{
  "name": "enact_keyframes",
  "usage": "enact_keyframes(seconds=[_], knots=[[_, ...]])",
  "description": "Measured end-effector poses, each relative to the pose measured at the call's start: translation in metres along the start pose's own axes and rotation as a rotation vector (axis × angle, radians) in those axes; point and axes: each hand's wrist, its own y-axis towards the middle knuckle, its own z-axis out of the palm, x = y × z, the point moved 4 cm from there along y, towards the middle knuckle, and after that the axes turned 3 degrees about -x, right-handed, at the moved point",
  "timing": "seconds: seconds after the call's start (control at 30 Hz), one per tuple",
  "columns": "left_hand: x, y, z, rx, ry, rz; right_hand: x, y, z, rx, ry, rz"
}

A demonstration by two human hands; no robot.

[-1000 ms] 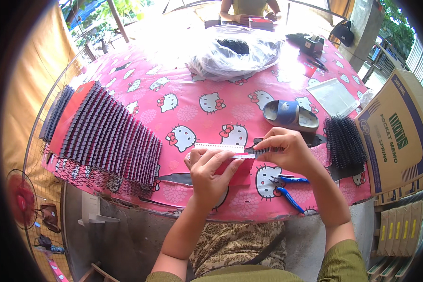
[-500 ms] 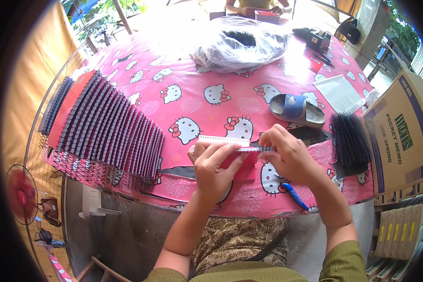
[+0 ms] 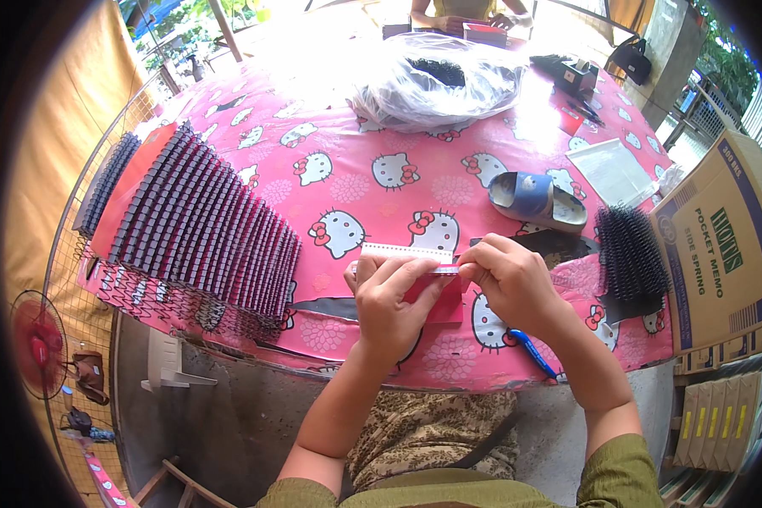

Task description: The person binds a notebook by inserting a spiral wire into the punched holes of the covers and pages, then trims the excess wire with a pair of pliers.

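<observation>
Surface: pink cartoon-cat tablecloth (image 3: pixel 381 135) covered the table, outdoors in bright daylight.
Work piece: small pad with a punched white edge (image 3: pixel 408 251) sat at the near table edge, between your hands.
Left hand (image 3: pixel 389 292): you clamped the pad from below, thumb across its face.
Right hand (image 3: pixel 510 275): you pinched its right end, fingertips closed on it.
Stock: black spiral coils (image 3: pixel 631 254) lay just right; finished pads fanned out (image 3: pixel 203 229) left.
Advice: you did best bracing the pad flat, holes level.

Both forearms reach up from the near edge. The left hand (image 3: pixel 391 292) is curled, fingers closed; the right hand (image 3: pixel 510 275) pinches just beside it.
</observation>
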Motion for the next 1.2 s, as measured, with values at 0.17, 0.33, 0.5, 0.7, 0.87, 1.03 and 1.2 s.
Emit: enact_keyframes(seconds=[0.17,0.33,0.5,0.7,0.87,1.03,1.2], knots=[[-0.002,0.002,-0.001,-0.009,0.024,0.030,0.009,-0.001,0.003,-0.137,-0.083,-0.080],[-0.001,0.002,0.003,0.019,-0.031,0.022,0.014,-0.006,0.002,-0.214,-0.153,-0.102],[-0.001,0.003,0.004,0.050,-0.064,0.068,-0.030,0.001,-0.020,-0.084,-0.215,0.007],[-0.001,0.003,0.006,0.060,-0.059,0.150,-0.149,-0.006,-0.069,0.098,-0.439,0.474],[0.001,0.004,0.003,0.038,-0.100,0.086,-0.143,0.005,-0.060,0.007,-0.636,0.517],[0.012,-0.006,0.006,0.032,-0.159,-0.004,-0.093,-0.003,-0.037,0.094,0.334,-0.034],[0.013,-0.004,0.005,0.036,-0.125,0.042,-0.065,0.003,-0.037,0.164,0.550,0.279]])
